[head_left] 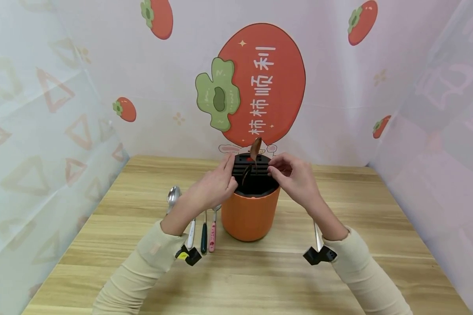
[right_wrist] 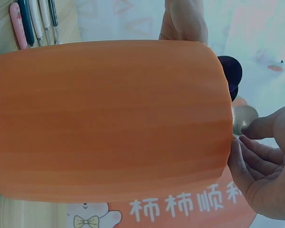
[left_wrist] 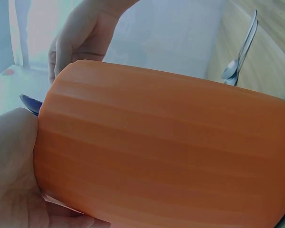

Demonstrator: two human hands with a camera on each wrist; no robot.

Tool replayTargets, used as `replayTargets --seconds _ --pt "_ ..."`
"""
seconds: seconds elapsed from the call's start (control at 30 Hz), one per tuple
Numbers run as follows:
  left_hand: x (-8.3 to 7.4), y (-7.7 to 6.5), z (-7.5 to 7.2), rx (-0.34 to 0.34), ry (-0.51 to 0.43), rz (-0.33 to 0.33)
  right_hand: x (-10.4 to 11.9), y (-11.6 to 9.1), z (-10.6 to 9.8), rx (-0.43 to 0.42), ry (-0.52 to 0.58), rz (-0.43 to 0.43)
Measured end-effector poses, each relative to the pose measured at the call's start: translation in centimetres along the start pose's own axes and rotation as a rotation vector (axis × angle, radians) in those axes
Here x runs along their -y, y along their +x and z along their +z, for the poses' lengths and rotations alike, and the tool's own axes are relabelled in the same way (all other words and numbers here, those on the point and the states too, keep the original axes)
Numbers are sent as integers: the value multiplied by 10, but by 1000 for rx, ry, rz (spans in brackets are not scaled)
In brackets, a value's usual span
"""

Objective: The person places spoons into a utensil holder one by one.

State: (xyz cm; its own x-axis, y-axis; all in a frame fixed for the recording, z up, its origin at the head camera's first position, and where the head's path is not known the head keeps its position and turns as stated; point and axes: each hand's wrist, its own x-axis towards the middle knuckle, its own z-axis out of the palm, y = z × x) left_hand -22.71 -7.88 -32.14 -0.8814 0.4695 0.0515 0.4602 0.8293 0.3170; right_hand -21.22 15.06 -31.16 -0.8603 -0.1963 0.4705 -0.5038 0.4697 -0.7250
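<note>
An orange utensil holder (head_left: 250, 218) with a slotted black insert (head_left: 242, 167) stands upright on the table. One spoon (head_left: 256, 148) rises bowl up from its back slots, and a second, darker spoon (head_left: 246, 175) leans in front. My left hand (head_left: 214, 186) grips the left rim, fingers along the side and thumb near the opening. On the opposite side, my right hand (head_left: 297, 177) pinches the right rim with thumb and fingertips, close beside the upright spoon. The right wrist view shows these fingertips (right_wrist: 242, 137) at the rim, overlapping a spoon bowl (right_wrist: 245, 118).
Left of the holder lie several spoons, including a silver one (head_left: 174, 194), a green-handled one (head_left: 203, 240) and a pink-handled one (head_left: 212, 238). More spoons (left_wrist: 232, 69) lie right of the holder, partly under the right forearm. A printed cloth backdrop (head_left: 323, 131) borders the wooden table (head_left: 252, 280).
</note>
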Motion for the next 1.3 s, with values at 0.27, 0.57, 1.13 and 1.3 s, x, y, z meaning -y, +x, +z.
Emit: replayTargets --seconds 0.27,0.57,1.13,1.3 --pt "1 0 0 4 -1 -6 -9 -4 -8 -2 -1 23" --pt "1 -1 -1 6 -7 -9 -30 -18 -30 -63 -103 9" --pt "0 0 -1 10 -3 -17 -90 -62 -49 160 -389 161" --pt "-1 -2 -1 16 -2 -16 -109 -74 -48 235 -423 203"
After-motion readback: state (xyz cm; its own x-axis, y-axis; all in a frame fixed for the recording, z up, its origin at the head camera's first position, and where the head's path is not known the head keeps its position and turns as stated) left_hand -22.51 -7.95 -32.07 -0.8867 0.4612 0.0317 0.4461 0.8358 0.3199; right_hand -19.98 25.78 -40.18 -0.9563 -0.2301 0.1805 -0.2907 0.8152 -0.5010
